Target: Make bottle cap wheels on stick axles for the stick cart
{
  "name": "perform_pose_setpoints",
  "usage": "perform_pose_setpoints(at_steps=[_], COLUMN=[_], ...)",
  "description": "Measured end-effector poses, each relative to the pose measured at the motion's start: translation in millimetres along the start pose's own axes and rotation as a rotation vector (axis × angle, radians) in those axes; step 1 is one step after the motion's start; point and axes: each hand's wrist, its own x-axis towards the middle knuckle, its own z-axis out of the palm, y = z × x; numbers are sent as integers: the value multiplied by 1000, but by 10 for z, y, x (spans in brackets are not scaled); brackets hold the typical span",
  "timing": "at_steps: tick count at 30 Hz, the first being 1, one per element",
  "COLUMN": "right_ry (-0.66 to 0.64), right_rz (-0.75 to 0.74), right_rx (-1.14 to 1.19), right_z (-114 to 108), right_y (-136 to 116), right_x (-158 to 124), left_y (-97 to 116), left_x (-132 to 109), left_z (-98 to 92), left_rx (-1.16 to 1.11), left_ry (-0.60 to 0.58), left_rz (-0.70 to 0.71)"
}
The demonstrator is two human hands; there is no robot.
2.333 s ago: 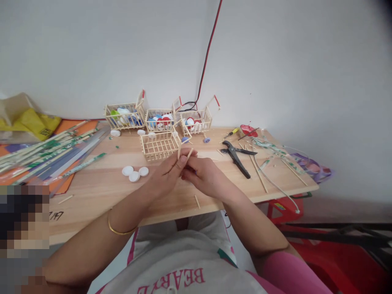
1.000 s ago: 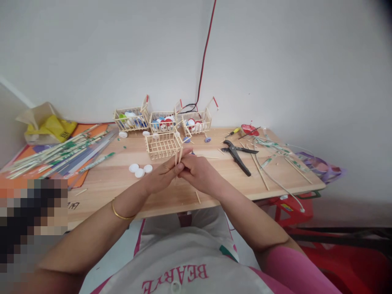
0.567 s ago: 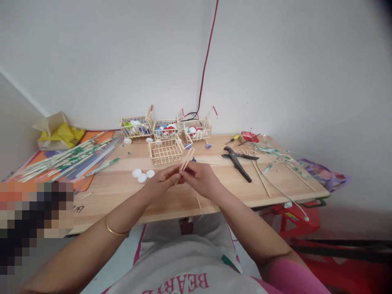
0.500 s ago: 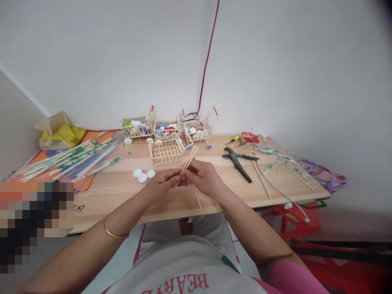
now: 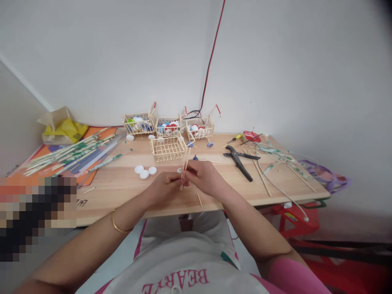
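Note:
Two thin wooden sticks [image 5: 186,154] stand nearly side by side between my hands, their tops pointing away from me. My left hand [image 5: 167,184] pinches them near their lower ends. My right hand [image 5: 200,176] has its fingers closed on them just above. Behind the fingertips a white round cap [image 5: 179,170] is partly hidden, and a small blue-tipped item [image 5: 195,157] shows past my right hand. Beyond the sticks sits a small basket of wooden sticks [image 5: 168,149]. Left of my hands lie three white bottle caps [image 5: 144,174].
Small stick carts [image 5: 139,124] filled with coloured caps line the wall. Black-handled pliers [image 5: 240,163], a red dish [image 5: 251,136] and a pale cable [image 5: 275,185] lie to the right. Bundled sticks [image 5: 70,153] and a yellow bag [image 5: 65,132] are at left.
The sticks have turned from a rightward slant to nearly upright. The white cap and the blue-tipped item behind my hands now show more. The whole view has shifted slightly.

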Motion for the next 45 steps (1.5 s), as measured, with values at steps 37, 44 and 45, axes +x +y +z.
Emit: perform_pose_setpoints(at_steps=[37,44,45], right_ry=[192,-203,-249], right_rz=[-478,-318,-303], right_rx=[-735,-954,-965], right_z=[-512,-568,-568], right_y=[-275,-176,-151], right_x=[-174,-63,-61], left_y=[86,118,129], left_x=[52,126,139], left_z=[52,52,40], left_rx=[301,493,524], left_ry=[-50,-108,-123], left_rz=[13,28,33])
